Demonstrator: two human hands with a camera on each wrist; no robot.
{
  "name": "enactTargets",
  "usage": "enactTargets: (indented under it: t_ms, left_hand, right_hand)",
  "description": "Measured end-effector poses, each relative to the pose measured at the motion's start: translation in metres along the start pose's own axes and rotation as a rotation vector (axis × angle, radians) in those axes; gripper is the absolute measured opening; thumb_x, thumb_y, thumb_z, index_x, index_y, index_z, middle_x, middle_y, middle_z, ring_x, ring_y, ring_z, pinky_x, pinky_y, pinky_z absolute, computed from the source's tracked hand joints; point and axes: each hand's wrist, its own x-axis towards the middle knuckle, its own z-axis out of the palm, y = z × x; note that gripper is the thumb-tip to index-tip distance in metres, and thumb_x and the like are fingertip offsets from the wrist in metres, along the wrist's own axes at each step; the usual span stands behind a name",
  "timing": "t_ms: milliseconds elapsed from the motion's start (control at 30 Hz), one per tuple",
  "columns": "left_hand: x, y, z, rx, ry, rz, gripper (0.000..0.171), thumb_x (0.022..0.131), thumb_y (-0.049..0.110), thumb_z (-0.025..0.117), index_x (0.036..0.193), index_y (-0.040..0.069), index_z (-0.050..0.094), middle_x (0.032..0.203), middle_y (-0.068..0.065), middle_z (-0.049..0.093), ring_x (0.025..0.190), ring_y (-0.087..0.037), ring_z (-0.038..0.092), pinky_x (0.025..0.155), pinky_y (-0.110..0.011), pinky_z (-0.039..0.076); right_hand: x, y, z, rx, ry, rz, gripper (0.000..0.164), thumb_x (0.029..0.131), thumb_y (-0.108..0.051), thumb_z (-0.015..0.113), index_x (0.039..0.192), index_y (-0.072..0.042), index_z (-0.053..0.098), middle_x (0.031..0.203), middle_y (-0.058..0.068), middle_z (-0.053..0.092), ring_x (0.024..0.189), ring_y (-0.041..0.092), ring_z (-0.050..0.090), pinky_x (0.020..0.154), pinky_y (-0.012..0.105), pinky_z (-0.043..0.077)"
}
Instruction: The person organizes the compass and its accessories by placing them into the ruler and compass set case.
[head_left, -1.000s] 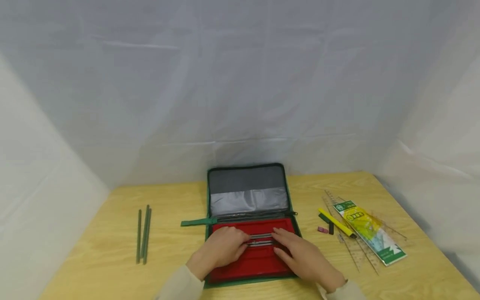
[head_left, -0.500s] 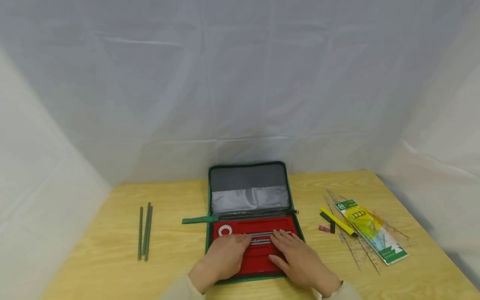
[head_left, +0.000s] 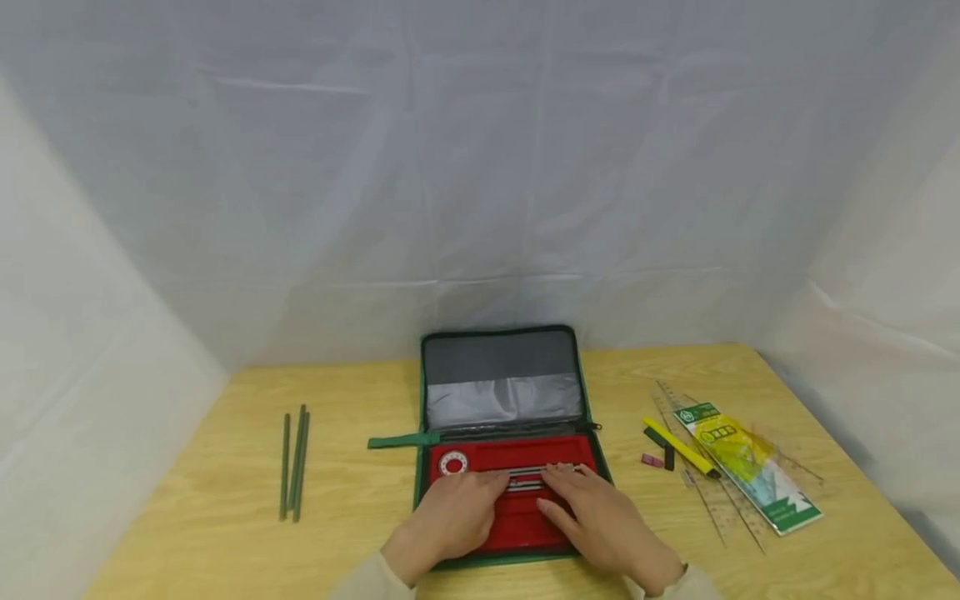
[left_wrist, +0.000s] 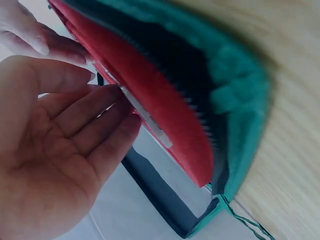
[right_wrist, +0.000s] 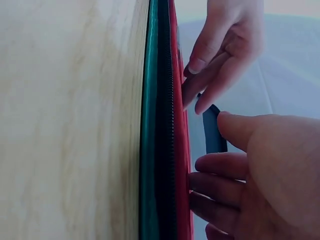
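Red tray (head_left: 517,452) below, we rest our left hand (head_left: 457,512), fingers extended, and right hand (head_left: 600,518), thumb spread, on the tools (head_left: 528,486) within — apparently seating them, which calls next for even pressure

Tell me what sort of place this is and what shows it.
Probably a makeshift, screened-off work booth: pale sheeting closes in the back and both sides of a wood-grain tabletop, where a zippered drawing-instrument case stands open.

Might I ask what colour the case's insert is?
The insert is red, clearest in the head view.
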Motion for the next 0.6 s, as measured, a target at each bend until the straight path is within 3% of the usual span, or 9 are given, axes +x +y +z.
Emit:
enactTargets:
  t_ms: [167,367,600]
  left_hand:
    - [0.002,-0.001,-0.004,-0.043,0.001,-0.003,0.026,0.085,0.01,0.062,0.111,0.012,0.066,0.089,0.0,0.069,0.069,-0.016,0.063,0.054,-0.032,0.051]
    - [0.001,-0.008,-0.01,-0.107,-0.048,-0.037,0.036,0.091,0.014,0.06,0.126,0.017,0.062,0.109,0.002,0.067,0.086,-0.015,0.064,0.067,-0.032,0.053]
    - [-0.01,-0.024,-0.016,-0.065,0.09,-0.033,0.036,0.091,0.016,0.061,0.127,0.014,0.062,0.124,-0.004,0.06,0.108,-0.022,0.059,0.085,-0.038,0.05]
  right_hand:
    - [0.003,-0.003,-0.001,-0.009,0.014,0.01,0.05,0.099,-0.045,0.048,0.129,-0.006,0.059,0.13,0.008,0.058,0.122,0.024,0.051,0.105,0.046,0.033]
    - [0.006,0.0,0.001,0.033,0.076,0.035,0.042,0.098,-0.042,0.052,0.124,-0.011,0.063,0.126,0.005,0.06,0.12,0.023,0.053,0.106,0.048,0.032]
    - [0.01,0.002,-0.002,0.091,0.163,0.056,0.034,0.096,-0.035,0.057,0.12,-0.012,0.066,0.134,0.007,0.053,0.123,0.026,0.049,0.098,0.048,0.04]
